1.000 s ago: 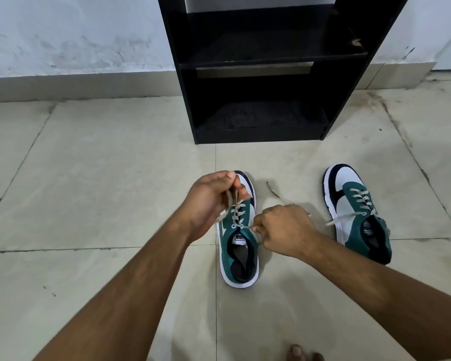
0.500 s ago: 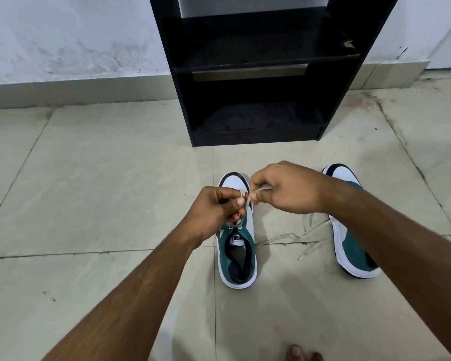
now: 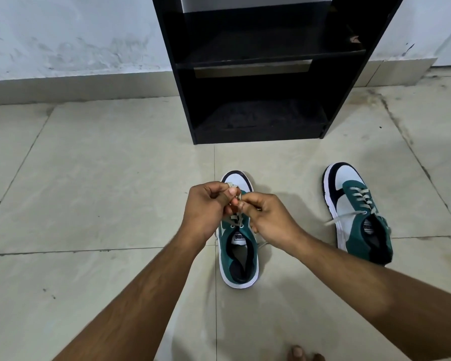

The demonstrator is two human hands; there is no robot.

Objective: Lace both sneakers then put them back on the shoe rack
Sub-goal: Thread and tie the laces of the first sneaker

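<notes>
A green, white and black sneaker (image 3: 238, 259) stands on the tiled floor in front of me, toe pointing away. My left hand (image 3: 206, 209) and my right hand (image 3: 268, 217) meet above its tongue, each pinching part of its beige lace (image 3: 235, 220). The fingers hide how the lace is crossed. A second matching sneaker (image 3: 357, 212) lies to the right, laced, with a loose lace end trailing to its left. The black shoe rack (image 3: 258, 74) stands against the wall beyond both shoes, its shelves bare.
Beige floor tiles (image 3: 102, 191) spread all around the shoes. A white wall with a low skirting runs behind the rack. Toes of a bare foot (image 3: 301, 354) show at the bottom edge.
My right hand has dropped from above the toe and come in close to my left hand over the tongue. The right sneaker, half hidden by my arm before, is in full view.
</notes>
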